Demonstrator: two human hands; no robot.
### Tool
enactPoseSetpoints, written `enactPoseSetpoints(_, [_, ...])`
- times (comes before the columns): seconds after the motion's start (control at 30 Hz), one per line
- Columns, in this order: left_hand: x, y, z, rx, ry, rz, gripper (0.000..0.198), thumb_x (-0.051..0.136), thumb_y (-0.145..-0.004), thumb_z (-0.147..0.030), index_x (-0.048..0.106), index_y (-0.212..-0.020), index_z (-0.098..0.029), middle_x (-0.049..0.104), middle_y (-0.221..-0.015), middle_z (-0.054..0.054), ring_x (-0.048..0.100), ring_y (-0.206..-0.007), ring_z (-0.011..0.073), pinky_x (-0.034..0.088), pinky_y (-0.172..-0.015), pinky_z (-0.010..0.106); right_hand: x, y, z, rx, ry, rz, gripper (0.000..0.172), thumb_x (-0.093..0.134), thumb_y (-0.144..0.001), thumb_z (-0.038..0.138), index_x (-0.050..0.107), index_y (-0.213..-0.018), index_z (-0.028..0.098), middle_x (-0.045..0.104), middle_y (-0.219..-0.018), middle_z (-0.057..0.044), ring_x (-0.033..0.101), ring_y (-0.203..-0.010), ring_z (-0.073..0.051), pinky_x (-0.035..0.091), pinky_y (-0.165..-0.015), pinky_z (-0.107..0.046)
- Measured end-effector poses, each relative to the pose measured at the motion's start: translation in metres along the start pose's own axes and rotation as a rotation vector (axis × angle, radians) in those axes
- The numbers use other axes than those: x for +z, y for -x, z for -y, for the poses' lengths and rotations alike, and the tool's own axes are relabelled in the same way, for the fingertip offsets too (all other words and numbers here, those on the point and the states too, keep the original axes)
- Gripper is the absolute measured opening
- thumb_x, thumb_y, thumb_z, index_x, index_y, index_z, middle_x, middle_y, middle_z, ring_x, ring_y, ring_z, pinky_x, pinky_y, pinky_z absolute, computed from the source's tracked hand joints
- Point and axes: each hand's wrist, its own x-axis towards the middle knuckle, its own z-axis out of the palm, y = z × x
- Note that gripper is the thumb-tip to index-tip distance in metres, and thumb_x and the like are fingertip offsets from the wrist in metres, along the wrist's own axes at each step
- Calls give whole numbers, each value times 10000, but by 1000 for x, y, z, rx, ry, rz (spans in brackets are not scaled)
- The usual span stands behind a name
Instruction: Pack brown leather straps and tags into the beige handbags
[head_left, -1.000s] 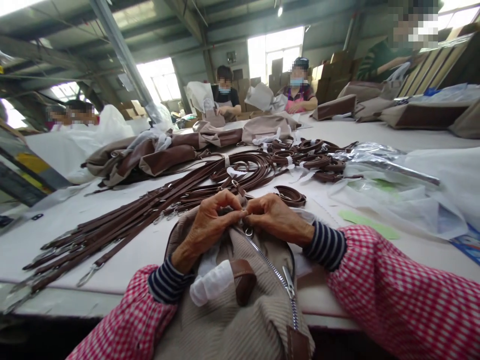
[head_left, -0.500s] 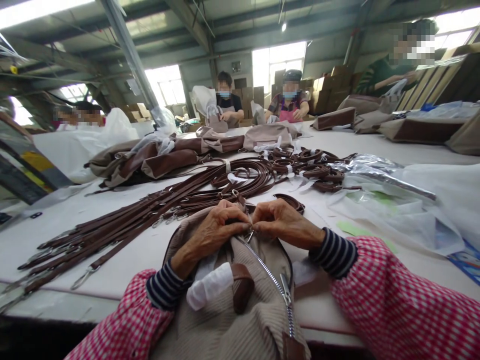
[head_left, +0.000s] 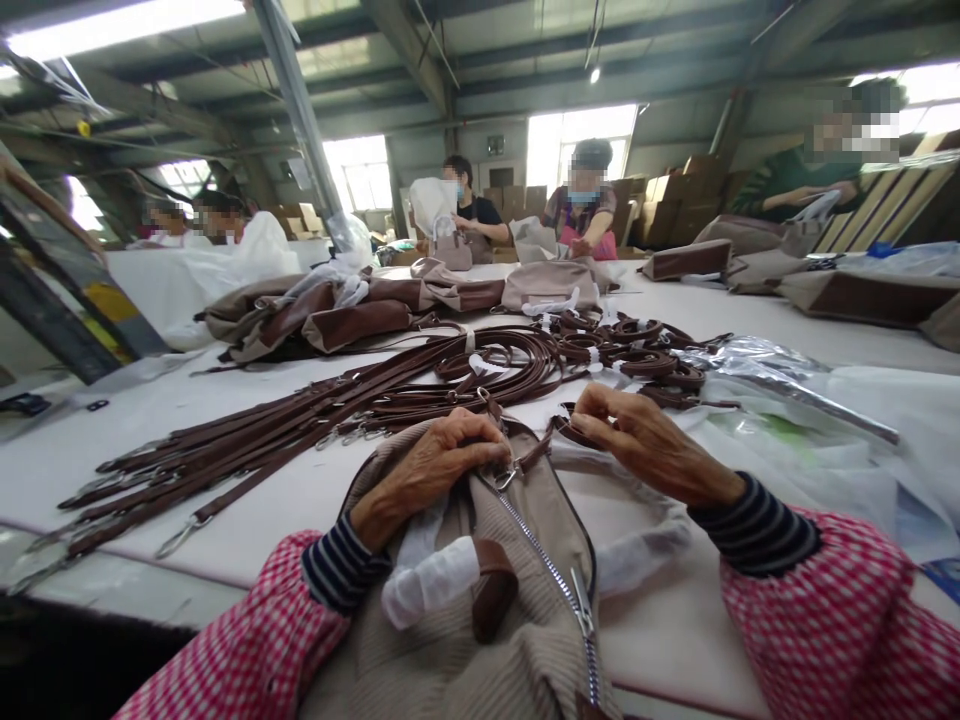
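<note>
A beige corduroy bag (head_left: 450,660) lies before me with its metal zipper (head_left: 541,555) partly open. My left hand (head_left: 450,455) is closed in a pinch on the bag's top edge, by the zipper's end. Just beside those fingertips a silver snap hook (head_left: 510,474) sits at the end of a brown strap (head_left: 535,456). My right hand (head_left: 637,440), off to the right, pinches this strap between thumb and fingers. A brown handle (head_left: 493,590) on the bag is partly wrapped in white padding (head_left: 431,580). Whether the hook is fastened to the bag, I cannot tell.
Several long brown straps with hooks (head_left: 285,450) spread across the white table (head_left: 247,530). Coiled straps (head_left: 645,365) and piled bags (head_left: 360,315) lie beyond. Plastic wrapping (head_left: 817,440) covers the right side. Several co-workers, including one in a pink apron (head_left: 600,242), work across the table.
My right hand has moved away from the left, to the right, and now holds the brown strap out from the bag. My left hand stays at the zipper's end. The view has shifted slightly.
</note>
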Motion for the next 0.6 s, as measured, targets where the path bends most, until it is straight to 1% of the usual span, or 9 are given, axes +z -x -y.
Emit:
enactPoseSetpoints(0.03, [0, 0, 0, -6, 14, -5, 200, 675, -953, -378, 760, -877, -214, 717, -959, 34, 608, -990, 221, 451, -951, 353, 2, -2, 3, 9, -72, -45, 219, 561, -964, 327, 585, -801, 183, 588, -727, 0, 501, -673, -141, 377, -633, -277])
enactPoseSetpoints(0.1, [0, 0, 2, -5, 41, -17, 201, 686, -942, -384, 763, -871, -212, 716, -954, 36, 611, -982, 218, 458, -941, 349, 9, -7, 11, 41, -289, -96, 218, 602, -948, 349, 591, -808, 182, 603, -703, 9, 478, -602, -119, 370, -568, -259])
enactPoseSetpoints(0.2, [1, -1, 4, 5, 96, -43, 195, 707, -918, -372, 777, -845, -206, 726, -909, 35, 617, -926, 205, 467, -921, 347, 22, -14, 20, 126, -694, -115, 249, 720, -889, 402, 615, -857, 178, 668, -707, 2, 447, -492, -80, 330, -460, -225])
enactPoseSetpoints(0.23, [2, -1, 5, 3, 115, -56, 192, 716, -908, -366, 782, -835, -201, 730, -887, 36, 620, -896, 201, 475, -906, 346, 25, -17, 22, 151, -810, -123, 275, 766, -856, 409, 615, -865, 179, 698, -741, -12, 476, -492, -77, 336, -444, -212])
enactPoseSetpoints(0.3, [2, -2, 5, -2, 134, -85, 191, 736, -886, -359, 792, -811, -193, 735, -850, 39, 624, -848, 196, 488, -869, 342, 30, -21, 24, 184, -973, -139, 334, 850, -782, 401, 614, -873, 184, 738, -815, -38, 578, -554, -95, 369, -436, -188])
enactPoseSetpoints(0.33, [2, -3, 6, -3, 134, -96, 191, 744, -878, -356, 796, -801, -190, 737, -839, 40, 625, -837, 194, 490, -856, 339, 31, -22, 24, 196, -1020, -143, 359, 879, -751, 393, 617, -883, 186, 747, -837, -44, 618, -592, -108, 385, -434, -179])
enactPoseSetpoints(0.4, [3, -4, 6, 2, 137, -103, 197, 750, -870, -357, 801, -790, -184, 740, -820, 40, 626, -814, 187, 490, -828, 327, 32, -24, 22, 209, -1048, -147, 385, 910, -718, 385, 639, -901, 183, 746, -824, -40, 648, -613, -118, 404, -424, -167])
enactPoseSetpoints(0.5, [4, -4, 6, 10, 172, -93, 210, 740, -872, -350, 799, -782, -170, 738, -787, 39, 623, -755, 168, 493, -778, 305, 33, -24, 20, 224, -1001, -124, 364, 897, -747, 419, 671, -876, 165, 715, -746, -15, 587, -519, -82, 388, -390, -160])
enactPoseSetpoints(0.6, [5, -4, 5, 10, 187, -96, 198, 736, -866, -330, 792, -784, -159, 730, -763, 34, 620, -725, 161, 492, -746, 293, 37, -21, 20, 250, -932, -23, 359, 852, -802, 467, 684, -843, 152, 692, -704, -3, 519, -453, -55, 339, -365, -160])
